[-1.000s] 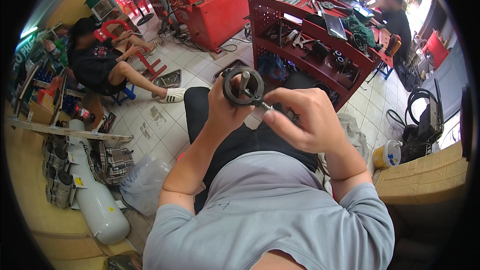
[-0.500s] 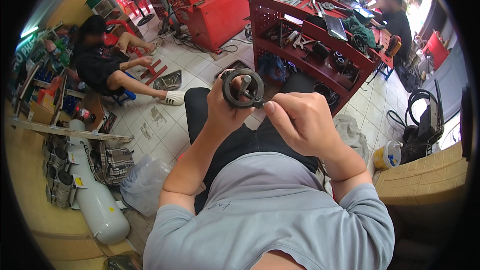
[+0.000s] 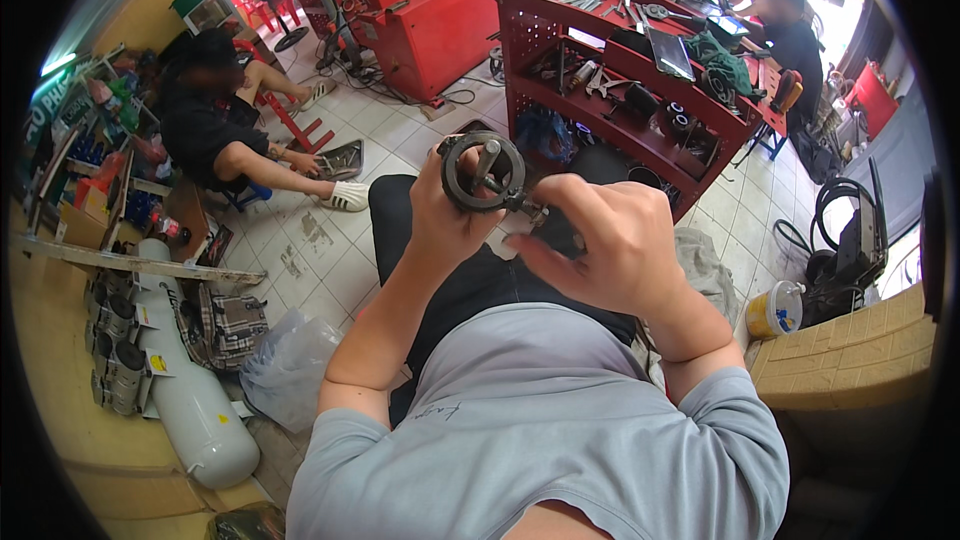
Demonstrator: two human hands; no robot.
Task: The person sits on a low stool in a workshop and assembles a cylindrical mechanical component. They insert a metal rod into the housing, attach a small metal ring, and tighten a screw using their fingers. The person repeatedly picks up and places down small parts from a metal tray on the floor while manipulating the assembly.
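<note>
My left hand (image 3: 447, 215) is closed around a dark metal ring-shaped part (image 3: 456, 198), holding it up above my lap. A grey metal pin (image 3: 487, 158) stands inside the ring. From the ring's lower right side sticks out a small metal screw-like piece (image 3: 537, 211). Beside that piece is my right hand (image 3: 615, 235), its thumb and forefinger spread apart with the piece near the gap between them. Whether the forefinger touches it cannot be made out. The back of my right hand hides its other fingers.
Ahead stands a red tool cart (image 3: 625, 145) holding wrenches and other tools. A seated co-worker (image 3: 205, 130) at the left reaches toward a metal tray (image 3: 340, 160) on the floor. A white cylinder tank (image 3: 195, 390) lies at lower left; a plastic tub (image 3: 775, 310) stands at right.
My right thumb and forefinger have parted from their pinch at the screw-like piece. The ring has shifted slightly left. The co-worker at left has leaned forward and lowered a hand to the tray.
</note>
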